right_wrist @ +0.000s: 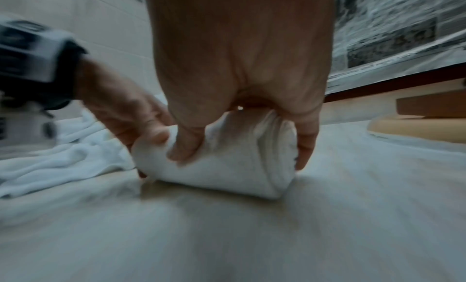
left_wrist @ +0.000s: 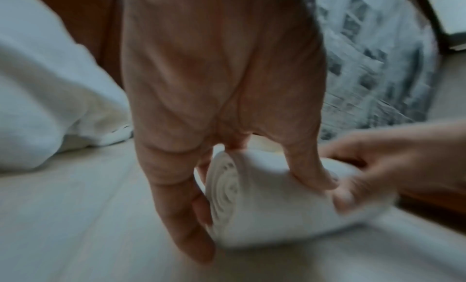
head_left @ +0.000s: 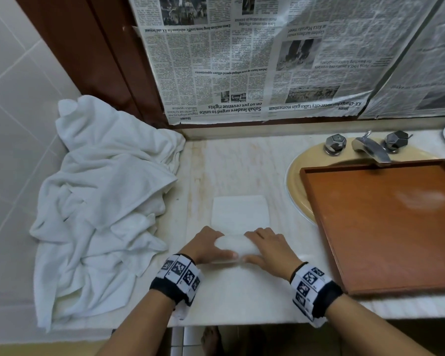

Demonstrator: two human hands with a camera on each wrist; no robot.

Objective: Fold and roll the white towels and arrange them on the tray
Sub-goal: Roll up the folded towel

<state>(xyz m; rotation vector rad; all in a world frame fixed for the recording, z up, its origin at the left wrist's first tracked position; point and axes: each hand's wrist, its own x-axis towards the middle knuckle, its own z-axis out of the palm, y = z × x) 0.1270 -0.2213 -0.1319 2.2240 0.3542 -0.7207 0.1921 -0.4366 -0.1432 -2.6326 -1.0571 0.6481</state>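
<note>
While its far half lies flat on the pale marble countertop (head_left: 242, 160), the folded white terry towel (head_left: 240, 211) is wound at its near end into a tight cylinder whose spiral layers show at the left end in the left-wrist view. Left hand (head_left: 208, 246) and right hand (head_left: 266, 246) each curl over one end of this roll, thumbs on the near side and fingers wrapped over the top — a two-ended hold that, by judgement, keeps the roll even in width and stops the layers from telescoping sideways. Rolling appears roughly half done, with the flat strip beyond the hands yet to be taken up. Just to the right, the shallow reddish-brown wooden tray (head_left: 316, 201) sits across the beige oval sink basin (head_left: 293, 181), holds no towels yet, and lies within easy reach for the finished roll. At the left, a crumpled heap of white towels (head_left: 100, 196) waits against the tiled wall — presumably the remaining stock. Upside-down newspaper sheets (head_left: 242, 60) cover the surface behind the counter.
</note>
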